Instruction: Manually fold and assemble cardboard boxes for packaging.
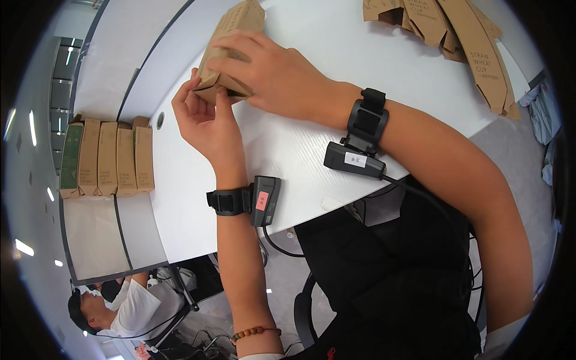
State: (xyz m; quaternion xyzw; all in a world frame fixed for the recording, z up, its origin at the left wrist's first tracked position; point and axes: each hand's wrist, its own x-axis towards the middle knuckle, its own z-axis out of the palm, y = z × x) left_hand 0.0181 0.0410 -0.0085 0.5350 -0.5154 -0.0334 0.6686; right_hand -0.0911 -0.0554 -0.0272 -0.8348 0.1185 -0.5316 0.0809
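A brown cardboard box (241, 21), long and narrow, lies tilted at the far side of the white table (300, 162). Its near end faces me, with the folded flaps at that end showing. My left hand (207, 129) grips this end from below and the left, thumb against the flap. From the right, my right hand (282, 78) reaches across the top, its fingers curled over the box and partly covering it. Both hands are closed on the box. The inside of the box is hidden.
Several similar boxes (108, 159), one with a green side, stand in a row at the left along the partition (96, 231). Flattened cartons (474, 54) lie at the far right. Black strapped devices (354, 161) with cables sit on both wrists. Another person (138, 306) sits at lower left.
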